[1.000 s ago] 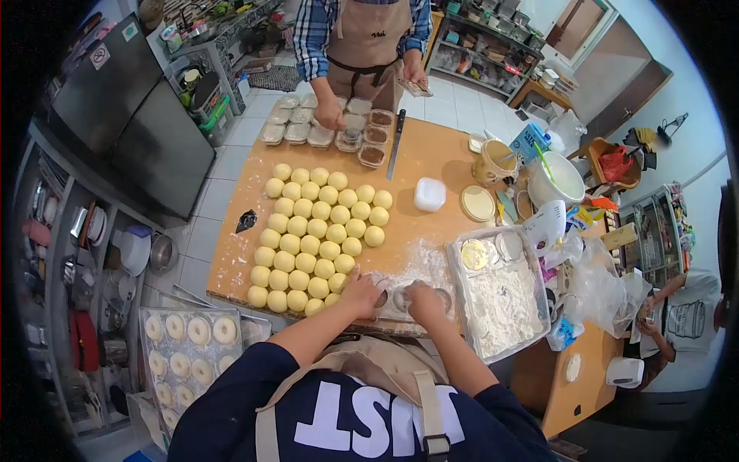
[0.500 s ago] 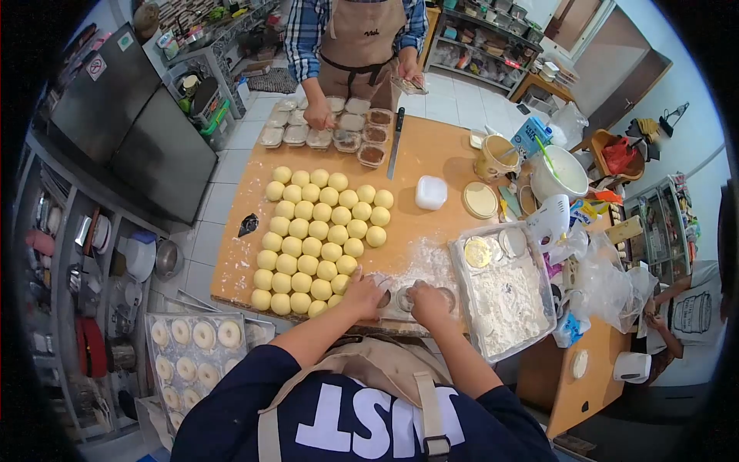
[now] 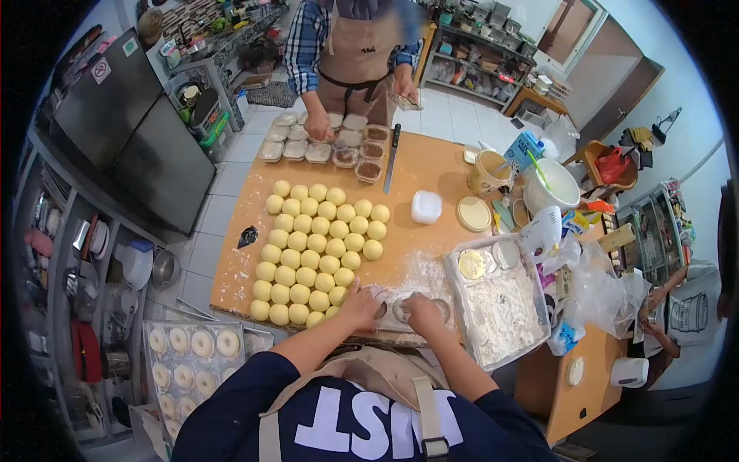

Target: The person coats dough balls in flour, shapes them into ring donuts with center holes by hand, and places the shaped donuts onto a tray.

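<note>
A floury, pale tray with round wells lies at the near edge of the wooden table. My left hand grips the left end of this tray, just beside the dough balls. My right hand is closed, its fingertips bunched together over one of the middle wells. What those fingers hold, if anything, is hidden. Rows of smooth, pale yellow dough balls cover the table to the left. Right of my hands stands a clear plastic bin of flour, with a few pale discs in its far end.
Across the table a co-worker in an apron handles small lidded containers. A knife lies beside them. A white tub, a mixing bowl and a hand mixer are farther right. Ring-shaped doughs fill a tray at lower left.
The view has shifted slightly. My right hand has moved very little over the wells, and my left hand stays at the tray's end. The co-worker's hand remains over the containers.
</note>
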Available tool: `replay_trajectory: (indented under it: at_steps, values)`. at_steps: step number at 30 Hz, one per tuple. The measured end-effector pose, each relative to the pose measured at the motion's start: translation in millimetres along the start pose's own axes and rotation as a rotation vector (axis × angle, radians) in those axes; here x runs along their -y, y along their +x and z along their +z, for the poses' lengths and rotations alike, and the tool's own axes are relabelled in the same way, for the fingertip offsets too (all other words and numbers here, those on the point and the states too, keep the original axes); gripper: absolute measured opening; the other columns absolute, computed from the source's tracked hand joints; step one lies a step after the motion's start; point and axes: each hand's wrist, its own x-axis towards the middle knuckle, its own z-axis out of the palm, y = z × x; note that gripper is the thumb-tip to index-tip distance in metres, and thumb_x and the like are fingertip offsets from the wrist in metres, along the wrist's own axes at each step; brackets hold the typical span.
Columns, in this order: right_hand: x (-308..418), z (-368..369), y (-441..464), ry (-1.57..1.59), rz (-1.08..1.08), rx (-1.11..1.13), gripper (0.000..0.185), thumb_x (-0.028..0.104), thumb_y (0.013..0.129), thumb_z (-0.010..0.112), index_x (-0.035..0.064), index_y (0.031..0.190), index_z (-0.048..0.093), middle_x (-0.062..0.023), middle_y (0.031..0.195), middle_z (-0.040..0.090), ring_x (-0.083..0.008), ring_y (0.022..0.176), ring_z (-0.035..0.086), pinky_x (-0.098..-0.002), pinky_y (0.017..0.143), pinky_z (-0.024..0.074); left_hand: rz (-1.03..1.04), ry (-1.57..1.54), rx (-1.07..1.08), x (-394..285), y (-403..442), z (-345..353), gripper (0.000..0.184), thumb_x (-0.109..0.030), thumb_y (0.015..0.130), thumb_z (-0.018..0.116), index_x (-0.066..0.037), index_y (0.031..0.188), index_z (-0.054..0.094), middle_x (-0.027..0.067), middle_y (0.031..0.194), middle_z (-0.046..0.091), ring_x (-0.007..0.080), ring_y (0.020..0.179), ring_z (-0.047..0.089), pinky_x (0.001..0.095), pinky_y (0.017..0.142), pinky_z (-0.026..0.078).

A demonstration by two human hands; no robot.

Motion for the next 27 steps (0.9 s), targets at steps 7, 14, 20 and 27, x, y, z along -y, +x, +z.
replay_trajectory:
  at_steps: [7,14,20,27]
  values:
    - [-8,-23,-1,0.060,0.072,-0.037,0.026,0.001,0.069,0.058,0.0092,0.091,0.069,-0.0144,0.097,0.063,-0.0326,0.090,0.061,-0.0405,0.077,0.0503,-0.030,0.021,0.121,-6,0,-17,0.100,-0.044,0.056,0.082,-0.013,0.139,0.035,0.0081,0.135,0.045,0.0261,0.128,0.040,0.0579,0.110,0.015]
    - [7,2,0,-0.107,0.050,0.123,0.021,0.002,0.072,0.055,0.0086,0.088,0.067,-0.0157,0.096,0.059,-0.0320,0.092,0.060,-0.0431,0.076,0.0508,-0.006,0.059,0.102,1,4,1,0.099,-0.043,0.057,0.081,-0.013,0.139,0.035,0.0091,0.133,0.047,0.0261,0.125,0.043,0.0587,0.110,0.015]
    - [5,10,0,-0.104,-0.033,0.068,0.014,0.003,0.073,0.056,0.0072,0.083,0.065,-0.0163,0.094,0.058,-0.0325,0.090,0.060,-0.0432,0.073,0.0508,0.005,-0.012,0.028,-3,1,0,0.096,-0.040,0.057,0.081,-0.012,0.138,0.038,0.0099,0.132,0.048,0.0263,0.125,0.043,0.0592,0.110,0.015]
    - [6,8,3,-0.131,0.007,0.120,0.017,0.003,0.071,0.057,0.0080,0.084,0.066,-0.0144,0.093,0.058,-0.0318,0.091,0.060,-0.0435,0.073,0.0505,0.014,0.022,0.037,4,3,1,0.099,-0.040,0.055,0.082,-0.011,0.138,0.036,0.0097,0.134,0.045,0.0285,0.125,0.043,0.0589,0.110,0.017]
